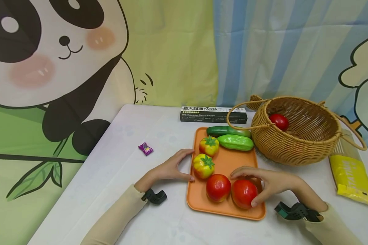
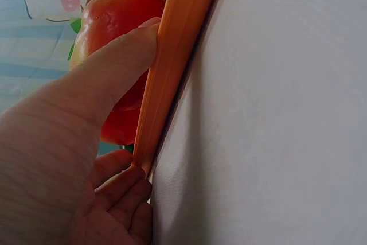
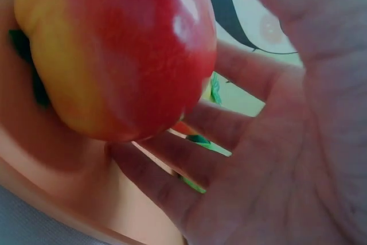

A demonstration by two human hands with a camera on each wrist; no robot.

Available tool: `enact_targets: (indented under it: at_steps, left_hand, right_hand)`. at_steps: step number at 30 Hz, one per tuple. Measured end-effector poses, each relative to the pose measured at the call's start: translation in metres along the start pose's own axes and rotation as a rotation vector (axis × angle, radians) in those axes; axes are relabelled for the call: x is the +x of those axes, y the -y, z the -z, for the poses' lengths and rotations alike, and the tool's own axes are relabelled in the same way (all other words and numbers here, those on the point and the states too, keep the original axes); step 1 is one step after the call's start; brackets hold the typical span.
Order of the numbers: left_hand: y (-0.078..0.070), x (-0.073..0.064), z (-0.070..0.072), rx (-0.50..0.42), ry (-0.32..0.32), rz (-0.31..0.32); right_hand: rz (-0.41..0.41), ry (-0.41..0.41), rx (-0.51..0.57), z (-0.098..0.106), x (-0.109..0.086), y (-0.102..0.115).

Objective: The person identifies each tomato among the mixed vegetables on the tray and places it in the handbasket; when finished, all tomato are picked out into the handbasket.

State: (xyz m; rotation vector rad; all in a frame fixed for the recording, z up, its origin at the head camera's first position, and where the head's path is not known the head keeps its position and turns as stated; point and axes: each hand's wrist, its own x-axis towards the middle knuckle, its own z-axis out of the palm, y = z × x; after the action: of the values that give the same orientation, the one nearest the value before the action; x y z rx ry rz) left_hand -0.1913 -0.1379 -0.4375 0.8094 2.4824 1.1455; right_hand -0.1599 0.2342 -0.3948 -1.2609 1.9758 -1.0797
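Note:
On the orange tray (image 1: 227, 212) lie two large red tomatoes. My right hand (image 1: 271, 182) curls its fingers and thumb round the right-hand red tomato (image 1: 244, 194), which still sits on the tray. The right wrist view shows its yellow underside and part of a dark green calyx. Touching its neighbour, the other red tomato (image 1: 218, 188) lies to the left. My left hand (image 1: 170, 167) touches the tray's left rim, thumb and fingers spread apart along it. Two yellow-red tomatoes (image 1: 203, 166) with green tops sit near that rim. A light green cucumber (image 1: 235, 142) and a dark green one (image 1: 228, 131) lie at the back.
A wicker basket (image 1: 297, 146) holding a red round object (image 1: 279, 121) stands behind the tray, at right. Behind the cucumbers is a black-and-white pasta box (image 1: 213, 115). A yellow packet (image 1: 352, 173) lies far right, and a purple wrapped candy (image 1: 146, 148) left of the tray.

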Motion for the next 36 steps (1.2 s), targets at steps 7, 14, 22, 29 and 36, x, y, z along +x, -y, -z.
enact_targets:
  at_steps: [7,14,22,29,36]
  left_hand:
    - [0.0017,0.0007,-0.0002,0.010,-0.001,0.001]
    - [0.0010,0.0002,0.0004,0.002,0.002,0.007]
    - [0.0022,0.0008,-0.0001,0.003,0.003,0.000]
    - [0.0019,0.0010,-0.0001,0.004,0.003,-0.005]
    - [0.0012,0.0002,-0.0003,0.003,0.003,-0.012]
  right_hand:
    - [0.026,0.103,0.011,0.0001,-0.0019,0.0016]
    - [0.037,0.091,0.031,0.0003,0.0002,0.0003]
    - [-0.037,0.082,0.086,-0.0004,0.0000,-0.0005]
    - [-0.041,0.060,0.086,0.0021,-0.0017,-0.0007]
    - [-0.014,0.017,0.024,0.0061,-0.0055,-0.0002]
